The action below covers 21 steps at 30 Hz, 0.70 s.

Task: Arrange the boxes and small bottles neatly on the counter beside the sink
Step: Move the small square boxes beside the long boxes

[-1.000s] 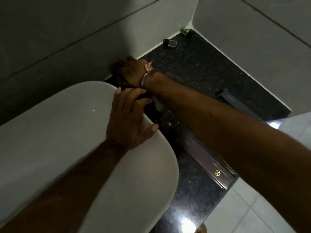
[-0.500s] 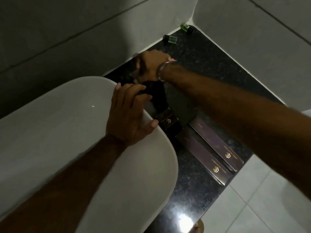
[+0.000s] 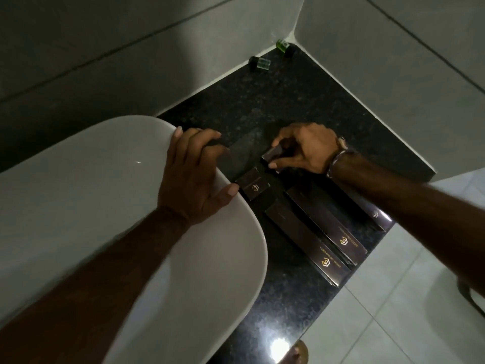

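On the black granite counter (image 3: pixel 301 101) my right hand (image 3: pixel 305 147) is closed around a small dark box (image 3: pixel 273 154), held low just beyond another small dark box (image 3: pixel 253 187) with a gold logo. Two long dark boxes (image 3: pixel 309 240) (image 3: pixel 328 223) lie side by side toward the counter's front edge. A third long box (image 3: pixel 372 214) is mostly hidden under my right forearm. My left hand (image 3: pixel 193 174) rests flat on the white sink rim (image 3: pixel 147 132), thumb tip touching the logo box. Two small bottles lie at the back corner: a clear one (image 3: pixel 259 63) and a green one (image 3: pixel 285 47).
Grey tiled walls (image 3: pixel 393 61) close in the counter at the back and right. The white sink bowl (image 3: pixel 78 206) fills the left. Pale floor tiles (image 3: pixel 393 311) show below the counter's front edge, with a toe (image 3: pixel 296 353) at the bottom.
My right hand drew back from the wall behind the sink toward the row of boxes, now carrying a small dark box. My left hand stayed on the sink rim.
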Tool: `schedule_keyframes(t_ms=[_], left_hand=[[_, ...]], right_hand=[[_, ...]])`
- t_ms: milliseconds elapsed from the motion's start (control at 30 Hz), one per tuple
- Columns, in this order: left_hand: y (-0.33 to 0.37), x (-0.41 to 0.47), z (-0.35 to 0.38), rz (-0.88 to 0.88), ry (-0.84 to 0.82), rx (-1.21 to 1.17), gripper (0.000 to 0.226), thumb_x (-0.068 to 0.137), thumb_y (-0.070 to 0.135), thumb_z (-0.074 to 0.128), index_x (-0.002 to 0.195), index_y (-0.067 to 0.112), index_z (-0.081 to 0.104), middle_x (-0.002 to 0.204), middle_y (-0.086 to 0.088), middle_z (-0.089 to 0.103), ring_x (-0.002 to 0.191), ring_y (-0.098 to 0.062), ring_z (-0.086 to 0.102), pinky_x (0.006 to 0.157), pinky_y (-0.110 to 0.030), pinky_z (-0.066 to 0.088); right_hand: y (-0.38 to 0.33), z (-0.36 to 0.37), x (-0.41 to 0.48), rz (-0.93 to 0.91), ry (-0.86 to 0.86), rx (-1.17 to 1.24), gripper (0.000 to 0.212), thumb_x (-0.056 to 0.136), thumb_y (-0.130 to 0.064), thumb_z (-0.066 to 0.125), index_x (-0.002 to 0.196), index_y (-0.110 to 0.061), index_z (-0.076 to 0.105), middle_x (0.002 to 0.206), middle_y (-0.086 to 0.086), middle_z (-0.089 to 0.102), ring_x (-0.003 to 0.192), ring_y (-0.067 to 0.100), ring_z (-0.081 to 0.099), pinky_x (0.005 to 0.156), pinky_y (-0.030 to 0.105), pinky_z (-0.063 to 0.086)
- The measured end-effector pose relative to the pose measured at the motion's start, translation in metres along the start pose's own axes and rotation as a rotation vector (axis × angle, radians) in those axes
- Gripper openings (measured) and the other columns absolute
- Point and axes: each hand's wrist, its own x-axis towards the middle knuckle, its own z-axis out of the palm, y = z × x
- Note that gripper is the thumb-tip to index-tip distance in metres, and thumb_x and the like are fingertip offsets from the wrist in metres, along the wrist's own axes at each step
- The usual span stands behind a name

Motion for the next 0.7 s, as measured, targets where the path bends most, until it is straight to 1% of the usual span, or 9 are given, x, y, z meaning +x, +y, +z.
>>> schedule_keyframes(t_ms=[100, 233, 333, 400, 600, 700], left_hand=[[0.001, -0.001, 0.000, 0.000, 0.015, 0.001, 0.066, 0.098, 0.068, 0.024, 0.119, 0.012, 0.051, 0.132, -0.023, 0.057, 0.129, -0.038, 0.045, 0.119, -0.058, 0.023], [0.000, -0.001, 0.001, 0.003, 0.021, 0.007, 0.071, 0.098, 0.068, 0.024, 0.117, 0.008, 0.057, 0.133, -0.022, 0.056, 0.129, -0.039, 0.047, 0.121, -0.057, 0.021], [0.000, -0.001, 0.001, 0.001, 0.020, 0.007, 0.073, 0.097, 0.069, 0.023, 0.117, 0.008, 0.057, 0.133, -0.021, 0.056, 0.129, -0.039, 0.046, 0.122, -0.053, 0.019], [0.000, -0.001, 0.001, -0.004, 0.021, 0.002, 0.072, 0.097, 0.070, 0.022, 0.117, 0.009, 0.056, 0.133, -0.021, 0.056, 0.129, -0.039, 0.047, 0.122, -0.054, 0.019], [0.000, 0.000, 0.001, -0.005, 0.021, 0.003, 0.074, 0.097, 0.069, 0.022, 0.115, 0.007, 0.058, 0.132, -0.023, 0.056, 0.128, -0.040, 0.047, 0.121, -0.053, 0.018], [0.001, 0.000, 0.002, -0.004, 0.021, 0.004, 0.073, 0.097, 0.069, 0.023, 0.115, 0.007, 0.057, 0.132, -0.023, 0.057, 0.128, -0.039, 0.047, 0.121, -0.054, 0.019]], right_hand=[[-0.001, 0.003, -0.006, -0.029, 0.006, -0.013, 0.052, 0.071, -0.071, 0.064, 0.110, -0.037, 0.060, 0.105, -0.010, 0.061, 0.093, 0.011, 0.060, 0.076, 0.038, 0.054], [-0.002, 0.009, -0.009, -0.056, 0.033, -0.041, 0.051, 0.073, -0.071, 0.063, 0.109, -0.035, 0.060, 0.105, -0.009, 0.060, 0.091, 0.012, 0.059, 0.073, 0.037, 0.054], [-0.002, 0.014, -0.011, -0.068, 0.055, -0.053, 0.050, 0.074, -0.072, 0.061, 0.108, -0.035, 0.059, 0.104, -0.009, 0.060, 0.088, 0.011, 0.059, 0.070, 0.036, 0.054], [-0.001, 0.015, -0.012, -0.078, 0.071, -0.073, 0.051, 0.076, -0.073, 0.059, 0.110, -0.035, 0.058, 0.105, -0.008, 0.060, 0.088, 0.011, 0.059, 0.068, 0.034, 0.054], [0.000, 0.016, -0.015, -0.097, 0.077, -0.084, 0.051, 0.079, -0.070, 0.057, 0.112, -0.032, 0.058, 0.108, -0.006, 0.058, 0.089, 0.012, 0.058, 0.068, 0.033, 0.053], [-0.002, 0.016, -0.016, -0.095, 0.085, -0.089, 0.055, 0.078, -0.070, 0.058, 0.116, -0.031, 0.056, 0.109, -0.004, 0.059, 0.090, 0.013, 0.059, 0.070, 0.035, 0.054]])
